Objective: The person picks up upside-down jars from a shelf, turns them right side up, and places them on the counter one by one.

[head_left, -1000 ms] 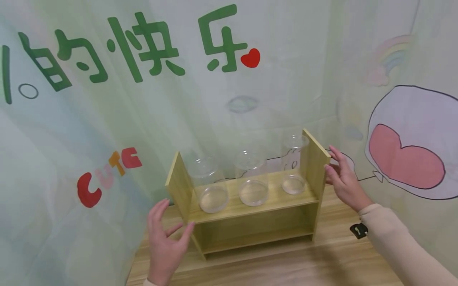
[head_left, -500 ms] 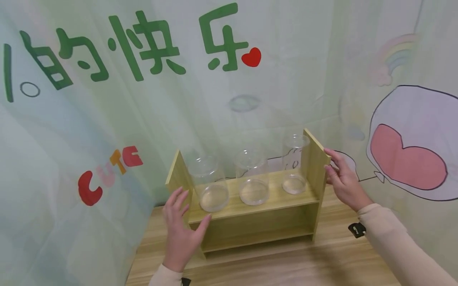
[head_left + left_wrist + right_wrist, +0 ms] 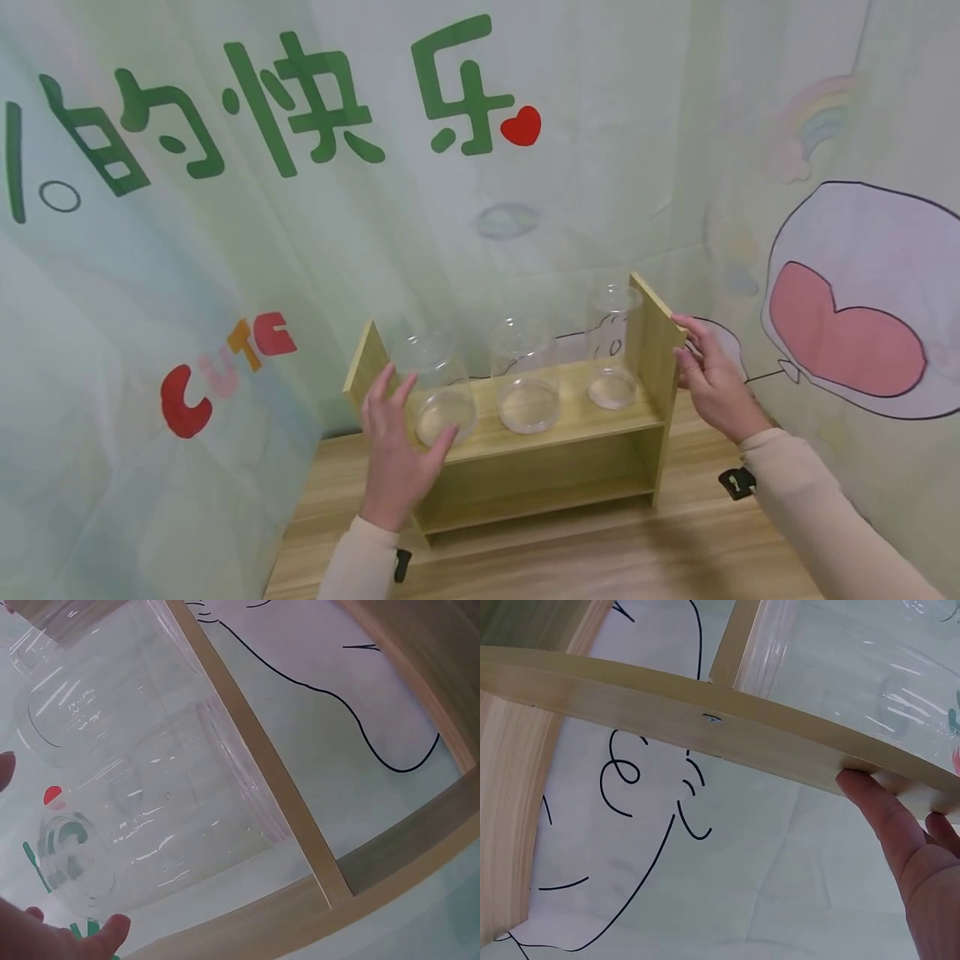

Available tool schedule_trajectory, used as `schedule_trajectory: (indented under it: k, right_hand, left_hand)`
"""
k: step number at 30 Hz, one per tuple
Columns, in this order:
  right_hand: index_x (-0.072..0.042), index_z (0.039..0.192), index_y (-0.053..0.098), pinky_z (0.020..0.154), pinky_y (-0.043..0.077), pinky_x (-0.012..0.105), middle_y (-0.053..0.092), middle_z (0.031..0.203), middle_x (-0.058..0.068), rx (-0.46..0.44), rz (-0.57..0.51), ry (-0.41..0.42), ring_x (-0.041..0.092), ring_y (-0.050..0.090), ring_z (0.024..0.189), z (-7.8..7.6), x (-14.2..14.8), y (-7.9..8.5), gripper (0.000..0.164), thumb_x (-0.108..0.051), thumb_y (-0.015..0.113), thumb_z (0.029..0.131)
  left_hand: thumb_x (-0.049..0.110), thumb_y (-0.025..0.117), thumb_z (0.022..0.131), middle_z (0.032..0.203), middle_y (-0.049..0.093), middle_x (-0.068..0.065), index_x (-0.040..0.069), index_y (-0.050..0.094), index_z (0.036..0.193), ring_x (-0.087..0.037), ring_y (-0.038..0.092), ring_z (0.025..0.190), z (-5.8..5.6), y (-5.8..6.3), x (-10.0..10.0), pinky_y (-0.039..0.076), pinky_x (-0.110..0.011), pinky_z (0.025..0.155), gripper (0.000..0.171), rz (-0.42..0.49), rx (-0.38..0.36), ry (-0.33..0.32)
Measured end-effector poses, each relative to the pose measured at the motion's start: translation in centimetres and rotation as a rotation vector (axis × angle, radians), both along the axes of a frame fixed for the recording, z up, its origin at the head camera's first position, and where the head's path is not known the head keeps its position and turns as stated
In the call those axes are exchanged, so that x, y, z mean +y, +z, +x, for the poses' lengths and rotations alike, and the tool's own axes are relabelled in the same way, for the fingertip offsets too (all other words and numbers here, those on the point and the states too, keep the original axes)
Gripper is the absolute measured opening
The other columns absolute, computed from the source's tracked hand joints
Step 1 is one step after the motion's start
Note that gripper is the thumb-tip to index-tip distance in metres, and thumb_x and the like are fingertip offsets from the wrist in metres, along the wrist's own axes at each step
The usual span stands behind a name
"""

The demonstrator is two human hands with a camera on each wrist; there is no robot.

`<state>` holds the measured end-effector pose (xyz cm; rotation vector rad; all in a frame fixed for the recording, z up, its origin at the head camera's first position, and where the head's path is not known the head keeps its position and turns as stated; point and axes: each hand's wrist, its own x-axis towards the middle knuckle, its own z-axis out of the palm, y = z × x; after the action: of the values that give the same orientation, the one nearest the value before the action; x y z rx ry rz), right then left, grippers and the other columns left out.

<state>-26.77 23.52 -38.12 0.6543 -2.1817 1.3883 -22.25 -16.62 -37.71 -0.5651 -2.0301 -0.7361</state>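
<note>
My loose left grip (image 3: 397, 467) hangs by the leftmost clear cylindrical jar (image 3: 441, 379) on the yellowish wooden shelf (image 3: 573, 415); my right grip (image 3: 716, 387), unclenched, touches its end panel (image 3: 660, 371); a stray left nudge could topple the jar

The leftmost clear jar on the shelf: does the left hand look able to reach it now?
Probably yes: the left hand is close to the jar, and the shelf, open in front, leaves the way free.
</note>
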Motion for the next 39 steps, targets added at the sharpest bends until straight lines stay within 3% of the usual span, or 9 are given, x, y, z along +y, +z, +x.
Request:
schedule_trajectory:
  k: [7, 12, 16, 20, 24, 28, 32, 39]
  right_hand:
    - [-0.019, 0.141, 0.022, 0.066, 0.052, 0.041, 0.035, 0.135, 0.024, -0.014, -0.005, -0.003, 0.038, 0.049, 0.105, -0.1, -0.3, -0.1, 0.046, -0.01, 0.035, 0.098]
    - [-0.02, 0.141, 0.021, 0.066, 0.052, 0.043, 0.035, 0.135, 0.024, -0.022, 0.002, -0.021, 0.039, 0.048, 0.106, 0.2, -0.2, -0.2, 0.047, -0.01, 0.035, 0.098]
    - [-0.016, 0.141, 0.021, 0.066, 0.052, 0.043, 0.035, 0.134, 0.025, -0.024, -0.005, -0.014, 0.038, 0.049, 0.105, 0.5, -0.4, 0.1, 0.047, -0.007, 0.034, 0.098]
    - [-0.009, 0.139, 0.021, 0.065, 0.051, 0.045, 0.036, 0.131, 0.028, -0.024, -0.002, -0.011, 0.04, 0.048, 0.103, 1.8, -1.0, 1.3, 0.045, -0.002, 0.034, 0.097]
    - [-0.012, 0.14, 0.02, 0.066, 0.051, 0.042, 0.035, 0.133, 0.026, -0.025, 0.001, -0.011, 0.038, 0.048, 0.105, 1.5, -0.9, 1.2, 0.046, -0.005, 0.034, 0.097]
    - [-0.02, 0.142, 0.019, 0.065, 0.052, 0.039, 0.034, 0.135, 0.022, -0.025, 0.003, -0.008, 0.035, 0.047, 0.108, 0.2, -0.1, 0.0, 0.047, -0.01, 0.033, 0.098]
    - [-0.02, 0.142, 0.02, 0.064, 0.051, 0.036, 0.035, 0.135, 0.022, -0.013, 0.004, -0.016, 0.032, 0.048, 0.106, 0.1, 0.0, -0.2, 0.046, -0.012, 0.033, 0.099]
    - [-0.018, 0.142, 0.019, 0.065, 0.052, 0.036, 0.036, 0.134, 0.023, -0.014, 0.001, -0.01, 0.034, 0.048, 0.106, 0.1, -0.1, 0.0, 0.046, -0.01, 0.032, 0.098]
  left_hand:
    - [0.029, 0.078, 0.067, 0.147, 0.012, -0.009, 0.012, 0.034, 0.137, -0.029, 0.009, 0.131, -1.0, 0.2, 0.2, 0.026, -0.055, 0.095, 0.085, -0.037, -0.089, 0.051]
    - [0.03, 0.079, 0.067, 0.147, 0.01, -0.01, 0.016, 0.033, 0.137, -0.026, 0.005, 0.133, -1.8, 0.5, 0.7, 0.03, -0.052, 0.095, 0.085, -0.06, -0.127, 0.103]
    - [0.029, 0.08, 0.066, 0.146, 0.011, -0.011, 0.017, 0.036, 0.135, -0.028, 0.005, 0.132, -2.4, 0.6, 1.0, 0.034, -0.053, 0.092, 0.083, -0.064, -0.136, 0.134]
    - [0.03, 0.081, 0.065, 0.148, 0.007, -0.009, 0.016, 0.038, 0.134, -0.031, 0.004, 0.133, -2.9, 0.5, 1.2, 0.039, -0.055, 0.087, 0.082, -0.069, -0.15, 0.149]
    - [0.032, 0.082, 0.063, 0.148, 0.008, -0.009, 0.015, 0.04, 0.132, -0.034, 0.007, 0.132, -3.6, 0.6, 1.3, 0.043, -0.053, 0.082, 0.083, -0.07, -0.118, 0.165]
    - [0.035, 0.082, 0.062, 0.147, 0.011, -0.011, 0.014, 0.043, 0.129, -0.034, 0.009, 0.131, -4.1, 0.8, 1.4, 0.038, -0.054, 0.087, 0.08, -0.042, -0.094, 0.178]
    - [0.036, 0.082, 0.061, 0.145, 0.014, -0.014, 0.012, 0.046, 0.127, -0.035, 0.018, 0.129, -4.5, 0.9, 1.5, 0.034, -0.054, 0.092, 0.079, -0.001, -0.107, 0.189]
    - [0.033, 0.081, 0.064, 0.144, 0.018, -0.014, 0.011, 0.051, 0.12, -0.037, 0.033, 0.122, -4.4, 1.0, 1.8, 0.044, -0.051, 0.083, 0.068, 0.061, -0.17, 0.221]
